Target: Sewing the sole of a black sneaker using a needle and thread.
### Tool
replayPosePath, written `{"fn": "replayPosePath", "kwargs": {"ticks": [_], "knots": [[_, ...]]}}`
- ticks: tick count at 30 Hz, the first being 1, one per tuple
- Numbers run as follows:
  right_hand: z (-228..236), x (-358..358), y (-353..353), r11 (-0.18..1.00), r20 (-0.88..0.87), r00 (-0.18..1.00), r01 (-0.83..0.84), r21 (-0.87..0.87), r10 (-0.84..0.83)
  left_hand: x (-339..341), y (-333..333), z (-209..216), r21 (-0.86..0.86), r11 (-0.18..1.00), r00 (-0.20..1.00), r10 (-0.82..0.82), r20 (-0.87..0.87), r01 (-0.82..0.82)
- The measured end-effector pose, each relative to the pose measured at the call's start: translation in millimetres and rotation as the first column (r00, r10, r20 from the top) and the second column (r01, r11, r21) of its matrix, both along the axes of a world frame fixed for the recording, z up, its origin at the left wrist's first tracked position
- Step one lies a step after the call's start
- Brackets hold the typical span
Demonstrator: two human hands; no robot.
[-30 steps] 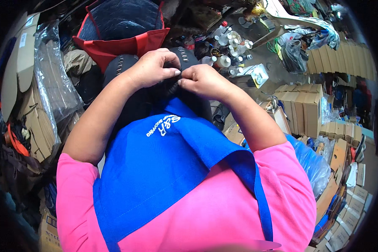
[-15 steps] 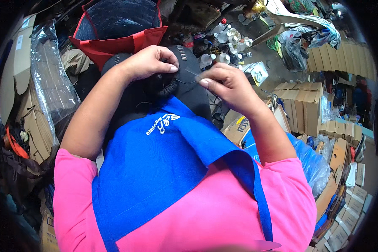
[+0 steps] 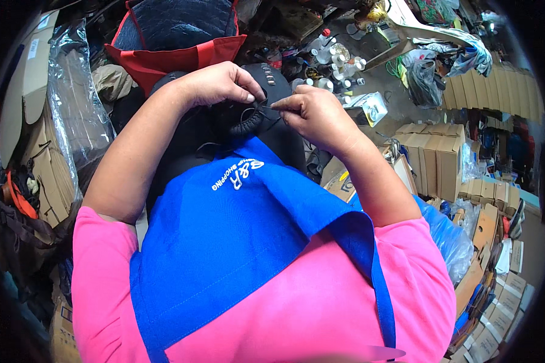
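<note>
A black rounded thing with a ribbed edge [image 3: 246,125] rests on my lap over dark trousers; its exact kind is hard to make out. My left hand [image 3: 227,85] grips its far side, thumb and forefinger pinched together at the rim. A thin dark thread [image 3: 269,108] loops over the edge. Close beside the rim, on the right, my right hand [image 3: 315,116] pinches this thread between thumb and forefinger. The two sets of fingertips are a short gap apart. A blue apron [image 3: 218,242] covers my front, below the work.
An open red bag with a silvery lining [image 3: 181,55] stands just beyond my knees. Several bottles [image 3: 330,69] crowd the floor ahead to the right. Cardboard boxes [image 3: 433,158] are stacked at the right, and a clear plastic sheet [image 3: 79,115] hangs over cardboard at the left.
My right hand has moved left, closer to the ribbed edge and my left hand. The thread stretched between them is now shorter and loops over the rim.
</note>
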State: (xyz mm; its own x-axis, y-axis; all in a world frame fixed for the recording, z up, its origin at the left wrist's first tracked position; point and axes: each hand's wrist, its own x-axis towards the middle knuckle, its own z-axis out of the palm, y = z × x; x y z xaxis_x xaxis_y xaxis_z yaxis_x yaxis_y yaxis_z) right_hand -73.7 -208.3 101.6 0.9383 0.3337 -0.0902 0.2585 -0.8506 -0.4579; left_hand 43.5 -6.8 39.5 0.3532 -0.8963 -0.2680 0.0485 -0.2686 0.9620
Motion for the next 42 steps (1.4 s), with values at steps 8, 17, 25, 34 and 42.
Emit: {"fn": "replayPosePath", "kwargs": {"ticks": [8, 17, 25, 34, 42], "knots": [[-10.7, -2.5, 2.6, 0.996, -0.013, 0.998, 0.062, 0.056, -0.061, 1.9, -3.2, 4.1, 0.035, 0.999, 0.999, -0.011, -0.034, 0.013], [-11.7, 14.5, -7.8, 0.998, -0.063, 0.997, -0.036, 0.045, 0.039, 7.9, -5.5, -3.9, -0.037, 0.991, 0.963, -0.115, 0.243, 0.128], [-42.9, 25.8, -20.9, 0.849, -0.476, 0.879, 0.264, 0.459, -0.016, 8.2, -9.0, -11.5, -0.001, 0.994, 0.960, -0.101, 0.259, 0.105], [-39.4, 6.7, -5.1, 0.917, -0.122, 0.988, 0.134, 0.375, -0.095, -37.8, 14.7, 7.2, 0.107, 0.938, 0.796, 0.214, 0.566, -0.328], [-37.0, -14.2, 5.7, 0.980, 0.037, 0.996, 0.077, 0.186, -0.085, -18.3, 85.2, 10.0, 0.134, 0.833, 0.561, 0.234, 0.794, -0.537]]}}
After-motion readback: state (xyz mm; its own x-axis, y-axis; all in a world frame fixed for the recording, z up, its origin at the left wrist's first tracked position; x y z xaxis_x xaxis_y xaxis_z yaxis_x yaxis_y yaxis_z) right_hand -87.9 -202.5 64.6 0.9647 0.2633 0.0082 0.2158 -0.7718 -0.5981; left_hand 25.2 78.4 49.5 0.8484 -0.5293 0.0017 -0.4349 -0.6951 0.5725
